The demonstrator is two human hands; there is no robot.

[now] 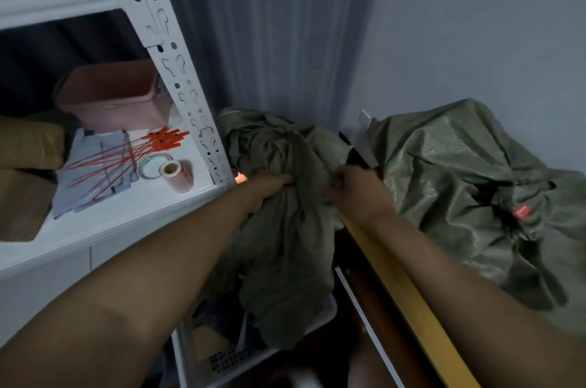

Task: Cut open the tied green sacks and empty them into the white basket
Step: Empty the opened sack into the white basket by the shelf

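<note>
Left hand (269, 184) and right hand (345, 188) gripping limp green sack (285, 229), emptying into white basket (329, 308); tied sack (459, 184) waiting

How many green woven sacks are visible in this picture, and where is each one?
2. One green woven sack hangs over the white plastic basket, gripped by the left hand and right hand. The second green sack lies at the right by the wall. Others may be hidden.

Limp, crumpled green sack (285, 222) — gripped between both hands, hanging down into the white slotted basket (203, 365) below them — second green sack (459, 184), bulging, lies right of the right hand.
</note>
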